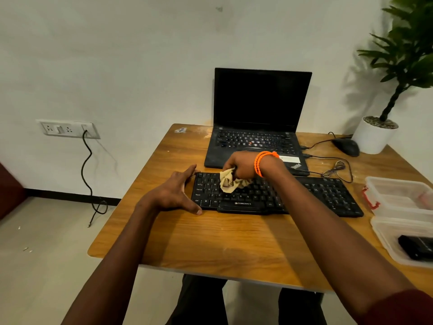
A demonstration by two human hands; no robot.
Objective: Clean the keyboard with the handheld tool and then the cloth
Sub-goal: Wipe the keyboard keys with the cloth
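A black keyboard (328, 195) lies across the middle of the wooden table (210, 235). My right hand (241, 165), with orange bands at the wrist, grips a crumpled beige cloth (228, 184) and presses it on the keys at the keyboard's upper left. My left hand (174, 193) rests at the keyboard's left end with straight fingers along the far corner and the thumb at the near corner. A black handheld tool (416, 249) lies in a clear plastic container (384, 233) at the right edge.
An open black laptop (257, 109) stands behind the keyboard. To its right lie a black mouse (346, 147) and loose cables (337, 167). A potted plant (375, 134) stands at the back right. A second clear container (398, 193) sits right of the keyboard.
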